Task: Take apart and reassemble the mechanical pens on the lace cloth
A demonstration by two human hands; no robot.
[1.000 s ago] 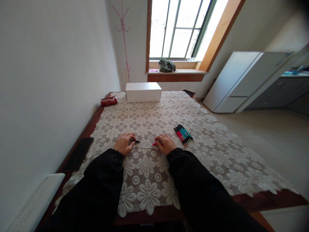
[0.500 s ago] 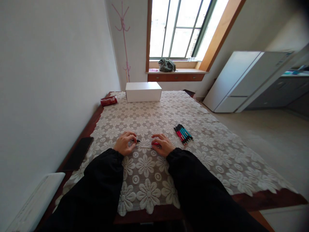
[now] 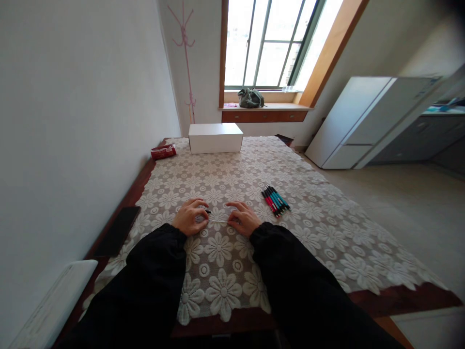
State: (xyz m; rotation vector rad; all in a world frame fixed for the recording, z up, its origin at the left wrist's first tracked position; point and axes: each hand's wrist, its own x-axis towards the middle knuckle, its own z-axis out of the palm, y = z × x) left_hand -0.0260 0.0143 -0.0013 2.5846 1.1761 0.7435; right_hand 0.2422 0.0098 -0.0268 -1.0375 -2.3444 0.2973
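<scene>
Over the lace-covered table (image 3: 308,228), your left hand (image 3: 189,216) pinches a black-tipped pen part (image 3: 206,212) and your right hand (image 3: 242,218) closes on the thin white refill (image 3: 219,221); next, align both ends carefully.

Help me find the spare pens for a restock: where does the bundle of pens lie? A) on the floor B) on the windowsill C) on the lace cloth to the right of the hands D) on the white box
C: the bundle of pens lies on the lace cloth, just right of the right hand.

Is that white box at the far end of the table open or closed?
Closed: the white box shows a flat, unbroken top, no flap raised.
</scene>
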